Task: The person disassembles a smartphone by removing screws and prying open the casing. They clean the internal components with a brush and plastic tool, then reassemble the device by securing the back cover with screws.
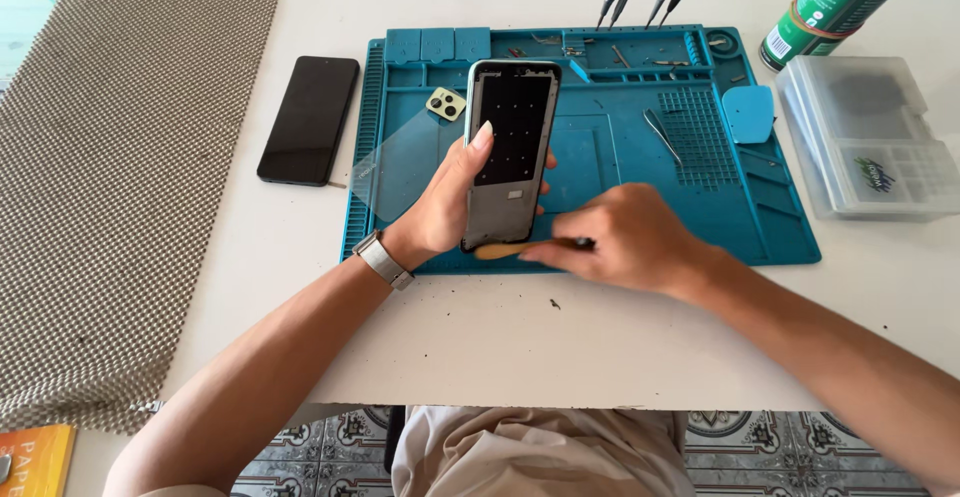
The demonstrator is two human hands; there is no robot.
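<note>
left hand: wrapped around the opened phone frame, thumb laid on its left edge, fingers clamped behind it; a metal wristwatch is worn.
phone frame: held tilted above the blue repair mat, open inside turned up.
right hand: fingers pinched together on a thin tool with a pale flat tip, the tip set at the frame's bottom edge.
mat: tweezers, a blue pick and a camera module are laid on it.
left of mat: a black phone is laid flat.
right: a clear plastic box, a green can.
</note>
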